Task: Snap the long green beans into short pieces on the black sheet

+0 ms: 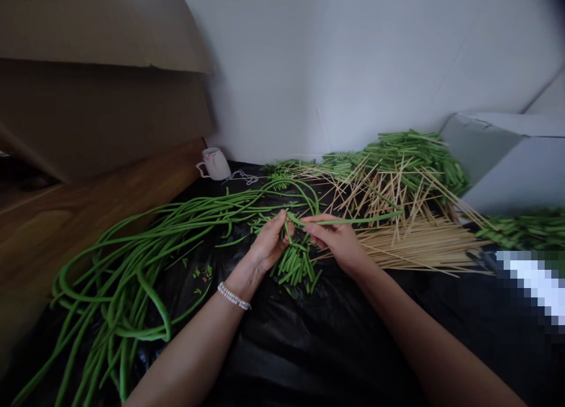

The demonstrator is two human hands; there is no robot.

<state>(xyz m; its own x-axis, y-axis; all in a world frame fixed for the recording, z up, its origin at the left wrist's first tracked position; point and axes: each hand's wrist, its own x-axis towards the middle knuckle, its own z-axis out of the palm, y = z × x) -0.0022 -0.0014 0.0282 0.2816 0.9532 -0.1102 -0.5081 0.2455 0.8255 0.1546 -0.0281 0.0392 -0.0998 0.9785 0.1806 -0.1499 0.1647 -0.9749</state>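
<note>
My left hand (269, 242) and my right hand (335, 239) are both pinched on one long green bean (362, 220) that stretches out to the right over the skewers. My left wrist wears a pearl bracelet (233, 296). Right below my hands lies a small heap of cut bean pieces (296, 265) on the black plastic sheet (309, 336). A big tangle of uncut long beans (145, 248) spreads to the left. Bamboo skewers (410, 236) lie scattered to the right of my hands.
Skewered bean pieces are piled at the back right (415, 156) and far right (529, 227). A white mug (215, 162) stands by the wall. A cardboard box (97, 83) sits on a wooden surface (66, 218) at the left; a grey box (512, 159) at the right.
</note>
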